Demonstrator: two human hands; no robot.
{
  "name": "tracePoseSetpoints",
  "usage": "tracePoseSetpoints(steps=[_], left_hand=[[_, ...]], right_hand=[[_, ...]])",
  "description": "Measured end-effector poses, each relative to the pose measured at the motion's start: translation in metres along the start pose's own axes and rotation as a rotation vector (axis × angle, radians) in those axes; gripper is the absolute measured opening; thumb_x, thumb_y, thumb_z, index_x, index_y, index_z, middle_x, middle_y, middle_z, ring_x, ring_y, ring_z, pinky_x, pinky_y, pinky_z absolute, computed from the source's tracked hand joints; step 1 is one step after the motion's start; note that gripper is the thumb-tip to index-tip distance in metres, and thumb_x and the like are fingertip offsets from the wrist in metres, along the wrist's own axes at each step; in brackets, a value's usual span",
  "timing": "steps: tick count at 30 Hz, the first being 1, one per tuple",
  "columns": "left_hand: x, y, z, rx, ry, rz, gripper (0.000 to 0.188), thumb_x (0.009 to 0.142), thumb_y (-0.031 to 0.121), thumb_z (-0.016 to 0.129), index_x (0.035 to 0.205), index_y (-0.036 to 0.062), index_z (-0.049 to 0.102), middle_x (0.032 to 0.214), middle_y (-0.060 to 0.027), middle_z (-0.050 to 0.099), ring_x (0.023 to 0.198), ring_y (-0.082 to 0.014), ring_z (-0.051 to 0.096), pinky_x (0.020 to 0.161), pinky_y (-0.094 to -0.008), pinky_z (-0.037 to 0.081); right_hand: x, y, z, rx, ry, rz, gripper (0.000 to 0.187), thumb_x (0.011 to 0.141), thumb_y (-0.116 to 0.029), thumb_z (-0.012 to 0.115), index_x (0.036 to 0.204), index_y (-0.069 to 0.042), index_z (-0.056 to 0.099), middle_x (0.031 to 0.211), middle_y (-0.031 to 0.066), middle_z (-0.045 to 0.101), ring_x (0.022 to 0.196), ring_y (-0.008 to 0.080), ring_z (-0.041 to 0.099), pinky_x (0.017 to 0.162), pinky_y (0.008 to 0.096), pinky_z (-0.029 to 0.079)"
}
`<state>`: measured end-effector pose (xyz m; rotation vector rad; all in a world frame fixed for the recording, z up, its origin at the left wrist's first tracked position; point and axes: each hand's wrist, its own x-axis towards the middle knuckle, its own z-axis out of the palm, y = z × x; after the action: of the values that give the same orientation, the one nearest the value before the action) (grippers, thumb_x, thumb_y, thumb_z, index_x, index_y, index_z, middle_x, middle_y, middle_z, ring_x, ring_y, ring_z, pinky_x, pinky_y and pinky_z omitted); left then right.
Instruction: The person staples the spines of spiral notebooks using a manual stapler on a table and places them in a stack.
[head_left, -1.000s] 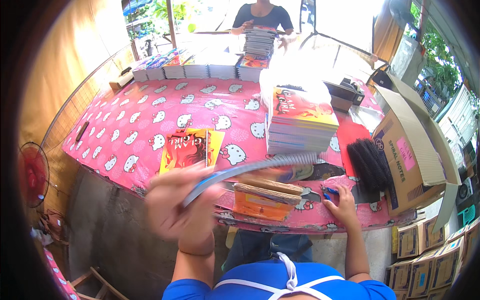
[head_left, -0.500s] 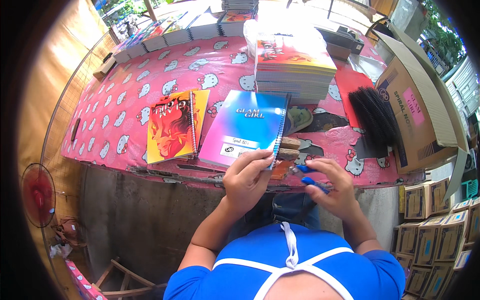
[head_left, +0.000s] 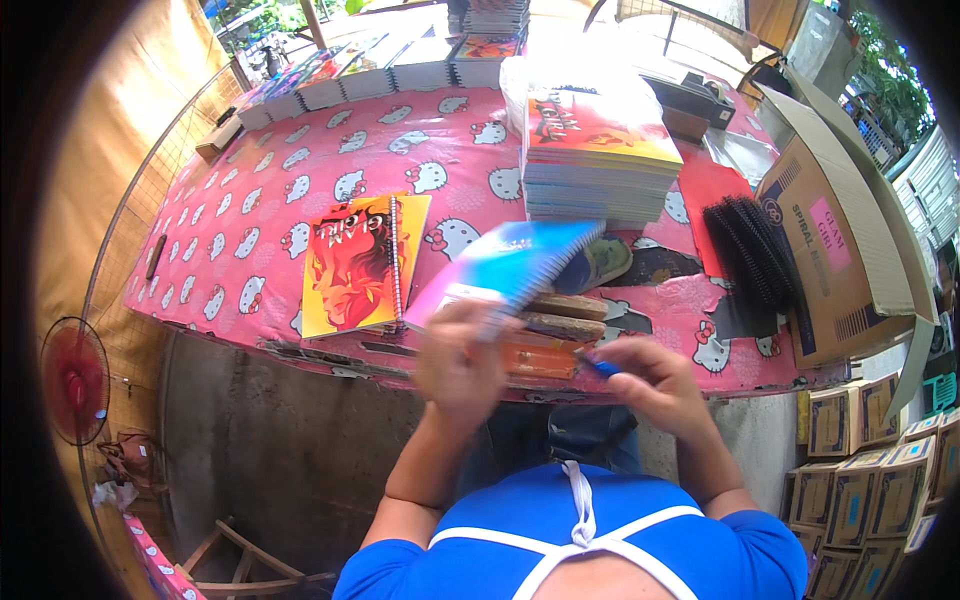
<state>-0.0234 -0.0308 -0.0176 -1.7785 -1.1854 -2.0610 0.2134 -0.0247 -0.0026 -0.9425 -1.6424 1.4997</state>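
Observation:
A blue and pink spiral notebook (head_left: 535, 250), smeared by motion, is tilted up off the table. My left hand (head_left: 460, 360) is closed on its near lower corner, by the bound edge. To the right, my right hand (head_left: 655, 380) is curled around blue-handled pliers (head_left: 600, 366), their tip pointing left, apart from the notebook. Left of the notebook lies a red and yellow spiral notebook (head_left: 345, 270), on top of at least one other yellow one. Wooden pieces (head_left: 565, 325) and an orange block (head_left: 535, 360) sit at the table edge between my hands.
A tall stack of notebooks (head_left: 600, 190) stands behind my hands. Black spiral coils (head_left: 745, 250) lie on the right, next to an open cardboard box (head_left: 830, 250). More notebook stacks (head_left: 425, 75) line the far edge. The pink tablecloth (head_left: 370, 150) is torn near the wooden pieces.
My left hand has moved left and lifted and tilted the blue and pink notebook. My right hand has shifted slightly left and down, the pliers' handles now closer together.

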Motion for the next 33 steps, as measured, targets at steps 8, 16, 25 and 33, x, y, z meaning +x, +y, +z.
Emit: tracePoseSetpoints(steps=[8,16,25,33], left_hand=[[-0.002,-0.121,-0.118,0.232,0.826,-0.436,0.019,0.088,0.014,0.071,0.086,0.0042,0.054,0.085,-0.0073,0.063,0.077,-0.0156,0.06,0.068,-0.0296,0.049],[-0.028,-0.18,-0.144,0.569,0.631,-0.469,0.022,0.093,0.006,0.059,0.111,-0.0002,0.047,0.103,-0.0151,0.064,0.094,-0.0193,0.063,0.075,-0.0287,0.054],[0.016,-0.157,-0.143,0.628,0.334,-0.582,0.039,0.089,0.021,0.068,0.121,0.0038,0.053,0.122,-0.0111,0.058,0.113,-0.0243,0.055,0.093,-0.0365,0.046],[0.05,-0.059,-0.035,-0.238,0.079,-0.574,0.055,0.087,0.012,0.069,0.133,0.001,0.042,0.132,-0.0164,0.047,0.121,-0.023,0.049,0.096,-0.0334,0.044]], right_hand=[[0.018,0.092,-0.081,-1.112,0.477,-0.132,0.046,0.079,-0.032,0.075,0.111,-0.001,0.063,0.11,0.0165,0.062,0.105,0.0329,0.058,0.094,0.0439,0.044],[0.139,0.025,-0.138,-1.026,0.796,-0.526,0.053,0.075,-0.038,0.079,0.109,0.0,0.064,0.123,0.0238,0.052,0.116,0.0383,0.051,0.096,0.0442,0.043],[0.246,-0.016,-0.179,-0.68,0.44,0.279,0.054,0.083,-0.051,0.069,0.088,0.003,0.068,0.079,0.0064,0.064,0.071,0.0084,0.061,0.056,0.0329,0.049],[0.172,-0.036,-0.12,-0.898,0.793,-0.519,0.03,0.092,-0.018,0.062,0.104,0.005,0.046,0.089,0.0176,0.06,0.079,0.037,0.063,0.074,0.0403,0.051]])
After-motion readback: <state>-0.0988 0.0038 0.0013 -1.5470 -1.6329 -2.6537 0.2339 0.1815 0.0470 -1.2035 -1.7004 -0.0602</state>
